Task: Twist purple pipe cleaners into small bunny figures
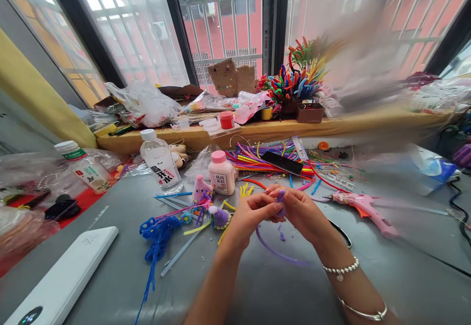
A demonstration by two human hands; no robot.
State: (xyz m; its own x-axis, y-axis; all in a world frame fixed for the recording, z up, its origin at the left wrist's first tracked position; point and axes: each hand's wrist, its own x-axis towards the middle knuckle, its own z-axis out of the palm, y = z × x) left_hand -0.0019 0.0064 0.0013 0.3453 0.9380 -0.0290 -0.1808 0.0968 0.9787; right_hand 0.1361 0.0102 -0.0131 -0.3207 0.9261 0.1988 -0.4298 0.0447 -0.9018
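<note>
A fuzzy purple chenille stem (pixel 281 197) is being pinched above the grey bench (pixel 279 295), left hand (pixel 252 213) and right hand (pixel 304 213) both gripping it by the fingertips. A small loop is forming there; a long, curved purple strand (pixel 274 253), apparently its tail, is trailing unshaped, so shaping is looking partial. Rightward, a pink glue gun (pixel 370 205) is lying unheld; behind, multicoloured straight stems (pixel 250 159) are resting bundled, seemingly unworked.

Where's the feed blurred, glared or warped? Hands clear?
Head view, upper right: milky, streaked blur; head view, upper left: glare through barred glass windows; head view, edges: black window frames splay outward, likely lens distortion; head view, centre: bare left hand and right hand, pinching a fuzzy purple stem, look fairly sharp.
</note>
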